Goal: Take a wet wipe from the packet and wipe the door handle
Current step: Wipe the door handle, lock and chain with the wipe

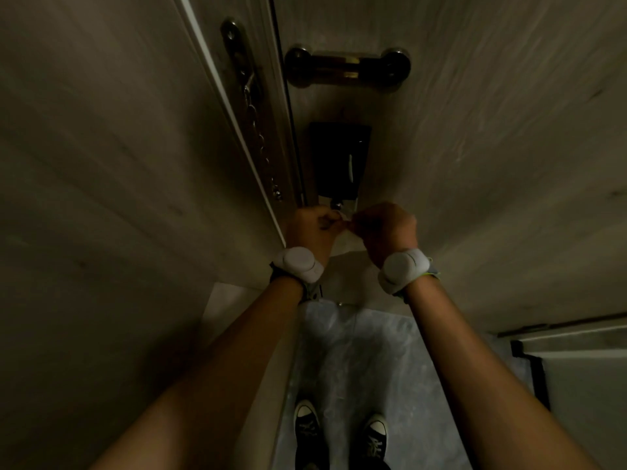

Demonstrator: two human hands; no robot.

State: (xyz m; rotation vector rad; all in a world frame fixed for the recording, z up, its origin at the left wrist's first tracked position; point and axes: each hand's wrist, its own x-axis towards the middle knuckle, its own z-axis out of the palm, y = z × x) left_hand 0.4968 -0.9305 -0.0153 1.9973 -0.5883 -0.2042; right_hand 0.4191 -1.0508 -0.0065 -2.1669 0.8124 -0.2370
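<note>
**Two hands raised at a door lock, viewed from a head-worn camera**

At the far left, a pale wood-grain wall panel (101, 164) was seen, bordered by the door frame, on which a metal plate with a hanging security chain (256, 130) was mounted. Beside it, the door (475, 130) carried a brass-and-chrome swing latch (347, 67) near the top and, below it, a black lock body (339, 161). The door handle (336, 205) was glimpsed only as a small metallic piece just beneath the lock body, largely hidden behind the hands.

The left hand (314, 225) was held curled in a loose fist directly below the lock, its fingers closed around a small pale scrap, apparently the wet wipe (345, 219), which was too small and dim to be identified with certainty. The right hand (385, 228) was likewise curled, its fingertips pinched at the same scrap, so that the two hands nearly touched. The packet could not be made out. A grey padded band (298, 266) was worn on each wrist. Below, a marbled grey floor (356, 351) and a pair of black canvas shoes (341, 432) were visible.
</note>
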